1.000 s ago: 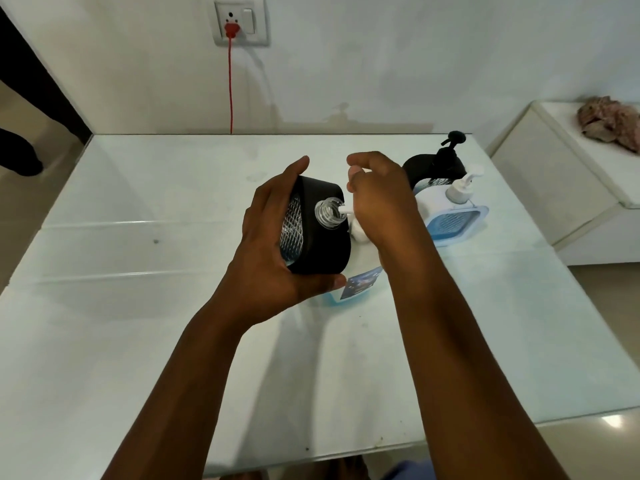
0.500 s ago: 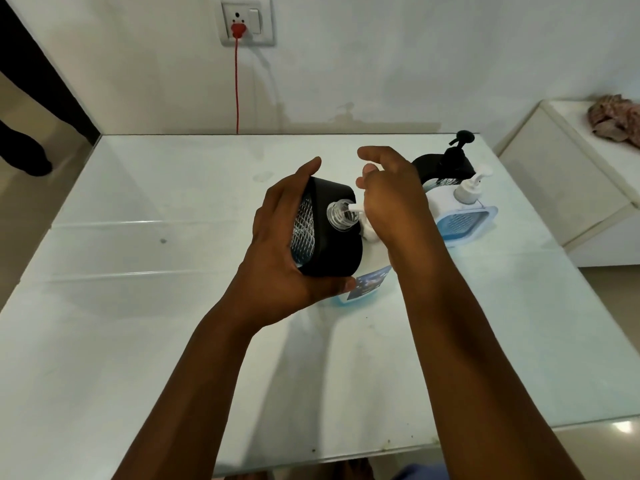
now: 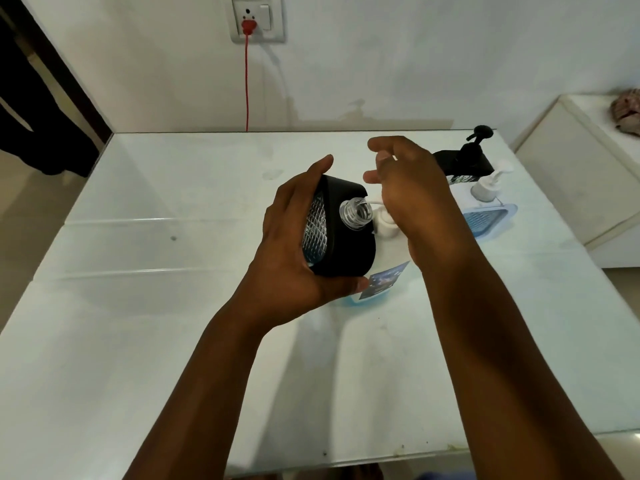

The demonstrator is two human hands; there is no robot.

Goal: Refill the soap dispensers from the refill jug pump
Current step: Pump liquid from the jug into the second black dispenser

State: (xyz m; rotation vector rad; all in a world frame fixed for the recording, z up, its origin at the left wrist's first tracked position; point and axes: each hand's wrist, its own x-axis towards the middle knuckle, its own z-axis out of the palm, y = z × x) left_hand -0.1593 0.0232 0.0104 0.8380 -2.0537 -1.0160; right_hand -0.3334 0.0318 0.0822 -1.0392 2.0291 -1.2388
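My left hand [image 3: 294, 251] grips a black soap dispenser [image 3: 341, 233], tilted, with its clear threaded neck [image 3: 356, 213] uncapped. The neck sits against the white spout of the refill jug pump [image 3: 384, 220]. My right hand [image 3: 415, 202] rests palm-down on the pump head, fingers spread. The refill jug [image 3: 377, 282], white with blue liquid and a label, stands on the table behind the dispenser and is mostly hidden. Another black dispenser [image 3: 464, 161] and a white one [image 3: 486, 188] in a blue-trimmed holder stand at the back right.
The white glass table [image 3: 173, 306] runs back to a wall with a socket [image 3: 258, 19] and a red cord [image 3: 247, 81]. A white cabinet [image 3: 571, 161] stands to the right, with a crumpled cloth [image 3: 628, 110] on top. A dark doorway is at the far left.
My right hand's fingers have lifted and spread a little over the pump. The black dispenser stays tilted at the spout. The camera has shifted slightly.
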